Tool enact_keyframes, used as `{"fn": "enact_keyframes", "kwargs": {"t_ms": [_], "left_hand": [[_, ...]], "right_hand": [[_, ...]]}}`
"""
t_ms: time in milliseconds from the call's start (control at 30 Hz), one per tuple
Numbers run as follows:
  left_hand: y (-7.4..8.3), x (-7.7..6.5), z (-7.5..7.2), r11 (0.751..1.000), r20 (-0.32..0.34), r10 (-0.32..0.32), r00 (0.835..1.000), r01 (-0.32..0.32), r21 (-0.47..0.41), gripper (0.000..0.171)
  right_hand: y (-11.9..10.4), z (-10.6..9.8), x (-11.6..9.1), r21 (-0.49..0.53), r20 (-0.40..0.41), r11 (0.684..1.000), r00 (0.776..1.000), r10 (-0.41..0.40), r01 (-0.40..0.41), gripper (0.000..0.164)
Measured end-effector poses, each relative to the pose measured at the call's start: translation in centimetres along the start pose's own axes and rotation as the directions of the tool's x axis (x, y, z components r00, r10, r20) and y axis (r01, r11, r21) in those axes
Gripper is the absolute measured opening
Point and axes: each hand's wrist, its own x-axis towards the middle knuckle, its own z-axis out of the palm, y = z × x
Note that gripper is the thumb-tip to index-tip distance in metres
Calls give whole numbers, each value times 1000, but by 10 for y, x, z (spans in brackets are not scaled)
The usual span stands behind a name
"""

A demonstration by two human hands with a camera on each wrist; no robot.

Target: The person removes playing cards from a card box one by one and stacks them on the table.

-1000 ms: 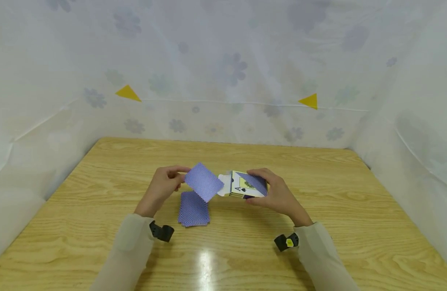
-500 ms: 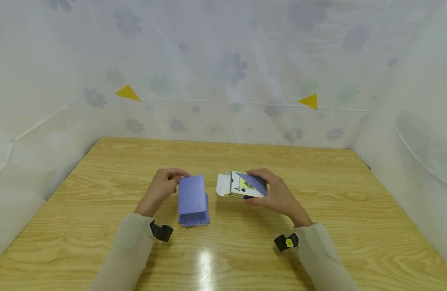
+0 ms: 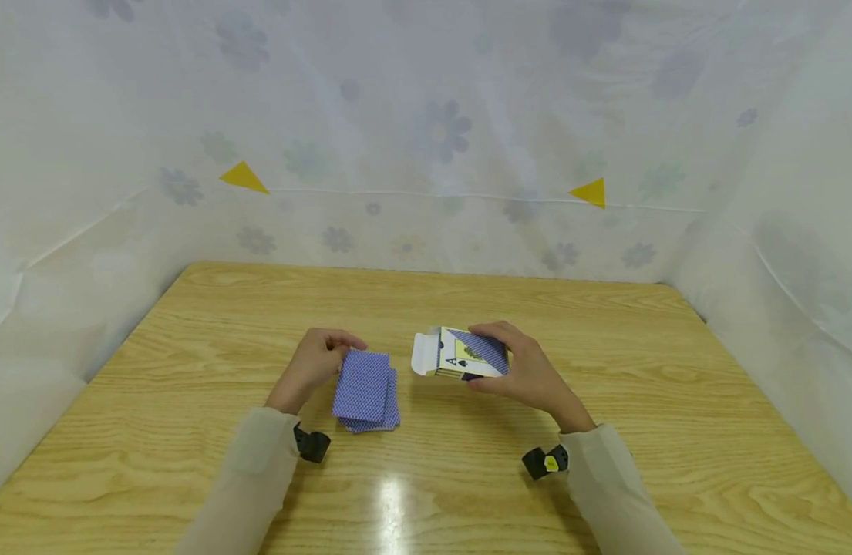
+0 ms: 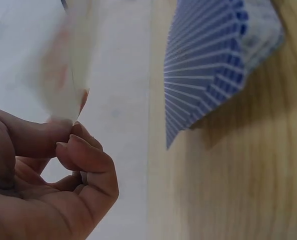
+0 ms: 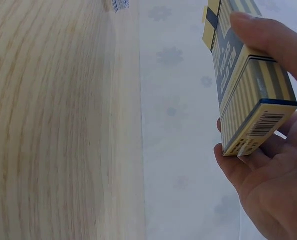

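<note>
In the head view, my left hand [image 3: 313,366] pinches a blue-backed playing card [image 3: 362,378] by a corner, over a pile of cards [image 3: 392,402] lying on the table. The left wrist view shows that card [image 4: 63,65] blurred and pale between thumb and fingertips, with the blue checked pile [image 4: 203,65] beside it. My right hand [image 3: 532,374] grips a card box [image 3: 470,352] with an ace of spades printed on it, held above the table. Its white flap [image 3: 426,353] stands out toward the left. What is inside the box is hidden.
The wood-grain table [image 3: 606,331] runs back to a white flowered curtain [image 3: 426,139], which also hangs at both sides. Two yellow triangles [image 3: 244,178] mark the curtain at the back. Each wrist bears a small black camera [image 3: 311,445].
The blue-backed card has swung from beside the box's flap to over the pile, and my left hand has come down slightly. My right hand and the box stay nearly still.
</note>
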Motion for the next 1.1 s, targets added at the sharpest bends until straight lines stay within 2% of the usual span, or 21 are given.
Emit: {"fn": "enact_keyframes", "kwargs": {"t_ms": [233, 433, 633, 833, 1100], "left_hand": [[-10, 4, 3, 999, 21, -31, 999, 31, 21, 31], [-13, 6, 5, 996, -2, -34, 999, 34, 87, 25], [-14, 7, 6, 991, -23, -66, 998, 68, 117, 23], [-14, 6, 5, 991, -22, -91, 996, 93, 101, 23], [-15, 5, 5, 991, -24, -95, 995, 97, 87, 22]], "right_hand": [[0, 0, 0, 4, -2, 1000, 1000, -2, 2, 73], [0, 0, -1, 7, -4, 1000, 1000, -1, 1, 73], [-1, 0, 0, -11, -13, 1000, 1000, 1, -1, 73], [-2, 0, 0, -13, -13, 1000, 1000, 3, -3, 73], [-1, 1, -1, -6, -4, 1000, 1000, -4, 4, 73]]}}
